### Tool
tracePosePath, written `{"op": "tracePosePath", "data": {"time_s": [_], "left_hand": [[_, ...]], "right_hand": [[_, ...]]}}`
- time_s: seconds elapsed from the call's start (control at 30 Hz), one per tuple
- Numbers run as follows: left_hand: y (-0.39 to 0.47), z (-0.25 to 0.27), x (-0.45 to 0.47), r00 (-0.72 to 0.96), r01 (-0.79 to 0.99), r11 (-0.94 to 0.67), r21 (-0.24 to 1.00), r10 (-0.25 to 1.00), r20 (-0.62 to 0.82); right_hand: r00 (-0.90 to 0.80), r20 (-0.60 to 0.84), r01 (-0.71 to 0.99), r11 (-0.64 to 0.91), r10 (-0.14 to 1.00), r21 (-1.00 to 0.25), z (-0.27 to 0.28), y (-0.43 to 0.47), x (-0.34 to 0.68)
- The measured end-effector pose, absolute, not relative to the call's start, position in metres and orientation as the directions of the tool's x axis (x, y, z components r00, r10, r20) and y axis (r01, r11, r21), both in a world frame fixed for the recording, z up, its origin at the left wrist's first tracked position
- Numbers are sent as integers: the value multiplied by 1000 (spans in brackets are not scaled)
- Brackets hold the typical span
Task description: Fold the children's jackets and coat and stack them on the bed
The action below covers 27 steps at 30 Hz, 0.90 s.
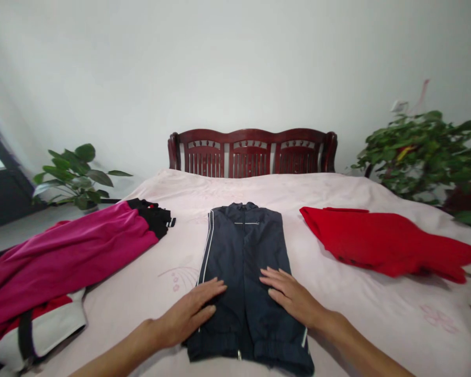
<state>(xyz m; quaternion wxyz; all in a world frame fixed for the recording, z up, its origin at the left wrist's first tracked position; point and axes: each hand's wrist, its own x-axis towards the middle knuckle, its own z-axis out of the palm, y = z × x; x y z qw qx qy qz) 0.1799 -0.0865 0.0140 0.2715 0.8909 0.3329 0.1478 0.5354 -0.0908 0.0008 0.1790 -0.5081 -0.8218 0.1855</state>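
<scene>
- A pale pink, flower-patterned cloth sheet (118,306) covers the wide bed (188,191)
- Middle: folded navy zip-front jacket (230,256) with white piping
- Left: magenta fabric garment (76,256) atop white, red and black clothing (63,324)
- Right: folded red fabric garment (377,243)

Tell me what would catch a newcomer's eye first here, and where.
Probably the bright red garment on the right side of the bed and the magenta garment on the left. Between them lies the folded navy jacket, with the left hand and right hand resting on its nearer half. Behind, a dark red headboard stands out against the pale wall.
</scene>
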Motion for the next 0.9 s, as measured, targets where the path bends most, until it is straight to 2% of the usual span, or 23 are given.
{"op": "tracePosePath", "data": {"time_s": [0.1,0.23,0.33,0.5,0.6,0.7,0.9], "left_hand": [[-86,16,141,770,512,-731,452,624,137],[-77,20,121,830,491,-795,356,551,87],[-65,21,133,852,474,-816,331,520,60],[-50,27,152,858,452,-806,381,510,62],[-48,25,154,841,484,-804,345,537,73],[-47,15,153,814,513,-814,272,562,146],[-40,6,154,828,434,-889,146,458,323]], "right_hand": [[-403,199,743,447,893,-498,-2,-127,566],[-570,232,709,615,788,-346,-2,-155,590],[-656,205,682,686,727,-254,3,-150,588],[-737,160,635,754,657,-171,11,-125,575],[-721,203,637,749,662,-183,7,-118,568],[-652,298,659,715,698,-234,-3,-116,563],[-580,458,609,732,674,-306,-3,-114,563]]}}
